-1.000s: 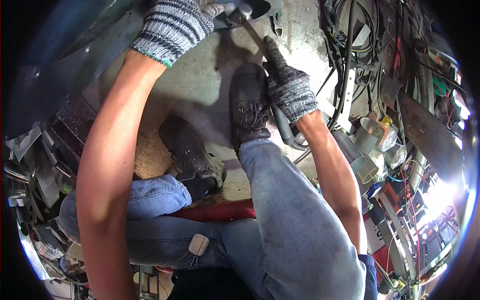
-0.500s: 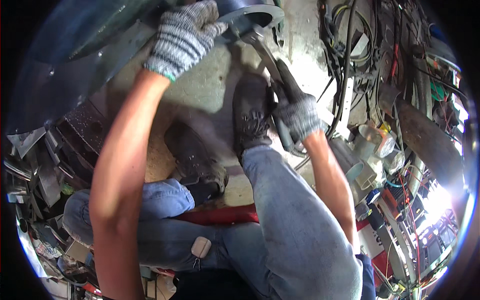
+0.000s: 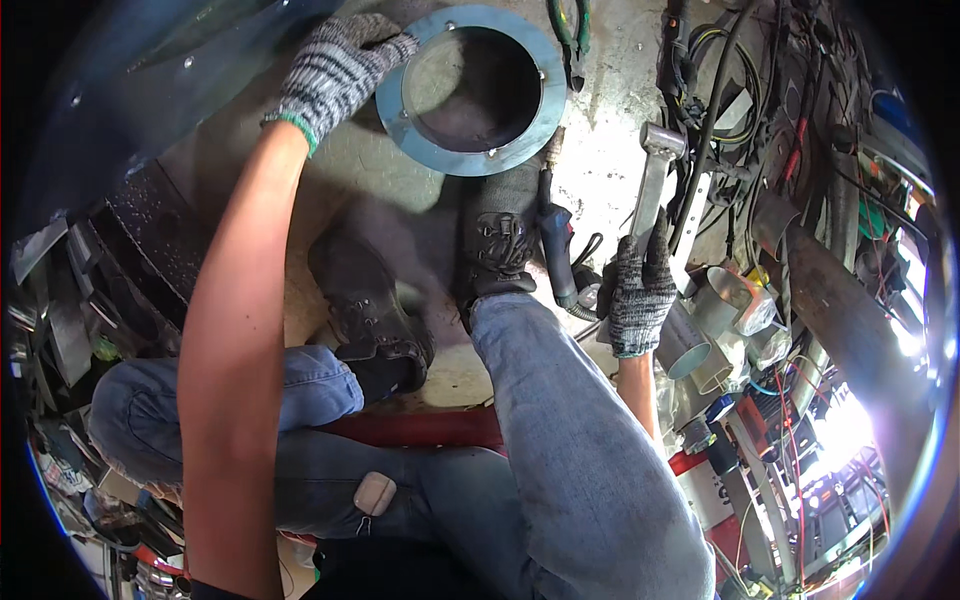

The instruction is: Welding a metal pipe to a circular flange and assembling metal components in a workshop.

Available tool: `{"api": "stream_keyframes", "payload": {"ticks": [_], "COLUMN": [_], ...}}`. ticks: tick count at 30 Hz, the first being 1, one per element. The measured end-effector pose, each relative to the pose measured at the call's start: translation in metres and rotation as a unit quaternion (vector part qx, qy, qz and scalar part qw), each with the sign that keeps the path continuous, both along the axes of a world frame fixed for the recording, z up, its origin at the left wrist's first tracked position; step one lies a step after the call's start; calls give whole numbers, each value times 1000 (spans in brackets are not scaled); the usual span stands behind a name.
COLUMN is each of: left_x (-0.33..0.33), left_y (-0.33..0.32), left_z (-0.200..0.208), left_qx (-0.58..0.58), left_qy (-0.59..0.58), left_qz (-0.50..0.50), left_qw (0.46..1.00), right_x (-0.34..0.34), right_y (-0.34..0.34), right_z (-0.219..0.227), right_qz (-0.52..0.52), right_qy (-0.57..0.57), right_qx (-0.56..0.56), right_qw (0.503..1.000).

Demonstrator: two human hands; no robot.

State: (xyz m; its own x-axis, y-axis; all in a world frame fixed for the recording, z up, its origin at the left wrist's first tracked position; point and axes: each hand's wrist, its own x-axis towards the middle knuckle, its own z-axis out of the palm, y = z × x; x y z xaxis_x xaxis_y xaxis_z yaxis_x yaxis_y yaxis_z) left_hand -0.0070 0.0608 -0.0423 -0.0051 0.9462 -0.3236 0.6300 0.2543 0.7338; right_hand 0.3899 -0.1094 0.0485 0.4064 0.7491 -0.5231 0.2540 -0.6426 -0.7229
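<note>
My left hand (image 3: 338, 78), in a grey striped knit glove, grips the left rim of a round metal flange ring (image 3: 400, 128). The ring has a wide central opening and small spots or bolts around its inner edge; its face is turned up toward me. Off to the right, my gloved right hand (image 3: 640, 302) is closed round the handle of a hammer (image 3: 650, 192). The steel hammer head points away from me, apart from the ring. Just beyond my right shoe (image 3: 500, 235), the ring's near edge overlaps the toe in view.
Green-handled pliers (image 3: 572, 45) lie right of the ring. A dark welding torch (image 3: 555, 235) rests beside my shoe. Cables (image 3: 735, 90) and metal tubes (image 3: 685, 345) crowd the right side. A large dark sheet-metal piece (image 3: 130, 100) fills the upper left; scrap strips (image 3: 65, 310) lie below it.
The hammer has swung from the ring's edge out to the right with my right hand. The ring has tipped to face me, and my left hand has shifted slightly left.
</note>
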Motion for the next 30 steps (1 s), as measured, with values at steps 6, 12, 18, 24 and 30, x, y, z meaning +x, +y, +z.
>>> {"api": "stream_keyframes", "payload": {"ticks": [6,12,18,24,30], "left_x": [10,22,32,27,33], "left_y": [12,8,14,12,12], "left_z": [0,19,42,28,34], "left_qx": [-27,70,-13,-31,29], "left_qy": [23,57,94,-52,-11], "left_qz": [-45,-79,-93,-38,-50], "left_qw": [998,993,991,997,998], "right_x": [-5,-31,-62,-46,-62], "right_y": [33,68,87,86,96], "right_z": [50,91,111,91,105], "right_qz": [175,402,498,553,469], "right_qy": [-107,-164,-132,-150,-142], "right_qx": [-57,-80,-31,-74,-96], "right_qw": [977,897,856,816,866]}}
